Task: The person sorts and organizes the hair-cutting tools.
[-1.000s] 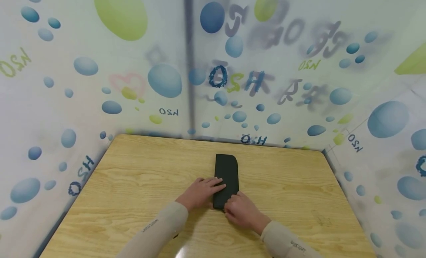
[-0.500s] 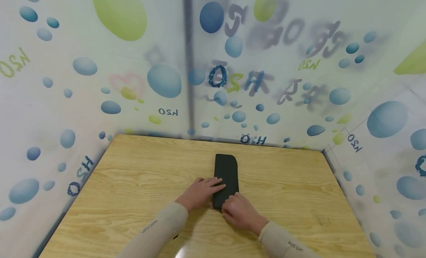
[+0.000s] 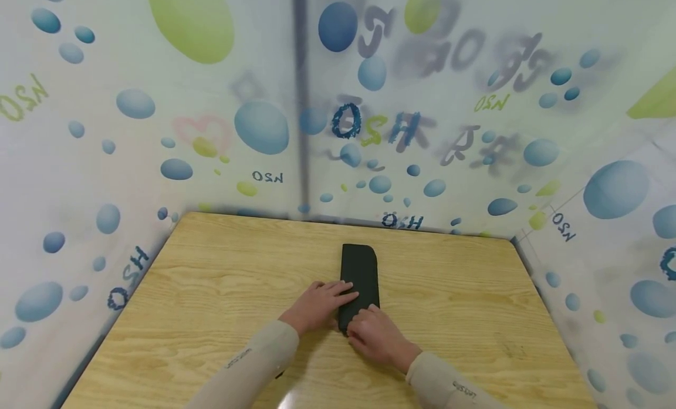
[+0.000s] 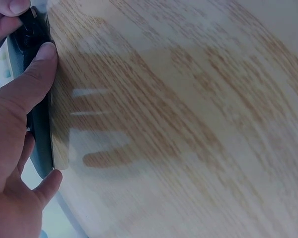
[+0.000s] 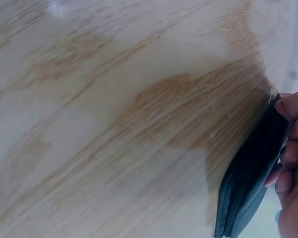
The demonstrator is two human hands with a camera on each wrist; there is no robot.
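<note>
A long black zip case with a rounded far right corner lies on the wooden table in the head view. My left hand rests on its left side, fingers laid straight across the top. In the left wrist view the left thumb presses the case's side. At the near end my right hand has curled fingers pinching a small piece at the edge, apparently the zipper pull, mostly hidden by the fingers. The right wrist view shows the case's layered side edge, with the right hand's fingers at its end.
The wood-grain table reaches to a wall at the back and to side walls left and right, all printed with blue and green drops and lettering. Light glares on the table's near edge.
My right hand has slid a little to the left along the near end of the case. The left hand and the case have stayed in place.
</note>
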